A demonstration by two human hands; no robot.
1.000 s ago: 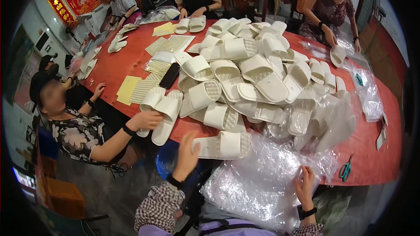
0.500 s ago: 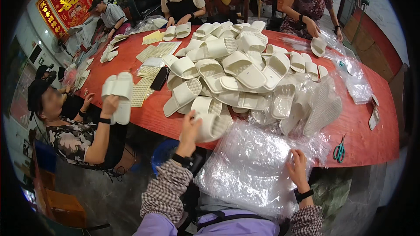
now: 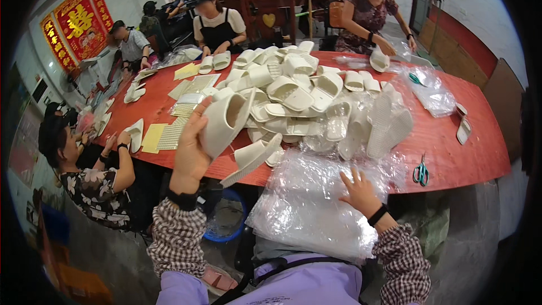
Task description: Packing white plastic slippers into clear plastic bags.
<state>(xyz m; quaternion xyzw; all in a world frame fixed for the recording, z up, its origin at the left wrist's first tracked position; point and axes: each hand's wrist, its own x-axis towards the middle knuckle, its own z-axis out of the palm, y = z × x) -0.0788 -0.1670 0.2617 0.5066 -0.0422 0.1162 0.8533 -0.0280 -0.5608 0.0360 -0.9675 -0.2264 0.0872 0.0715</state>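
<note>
My left hand (image 3: 191,148) is raised and grips a cream slipper (image 3: 226,121), holding it upright above the near edge of the red table (image 3: 463,152). A second cream slipper (image 3: 252,158) lies just below it, hanging over the table edge. My right hand (image 3: 359,191) rests with fingers spread on a stack of clear plastic bags (image 3: 307,206) in my lap. Behind both hands a large pile of cream slippers (image 3: 299,93) covers the table's middle, some of them bagged in plastic.
Teal scissors (image 3: 420,173) lie on the table at my right. A seated person (image 3: 90,175) at my left handles a slipper; other people work at the far side. Yellow sheets (image 3: 161,135) lie at the left. A blue bucket (image 3: 226,223) stands under the table.
My left hand has lifted the slipper higher and turned it upright. My right hand has shifted up across the plastic bags. The person at my left has lowered their slippers toward the table.
</note>
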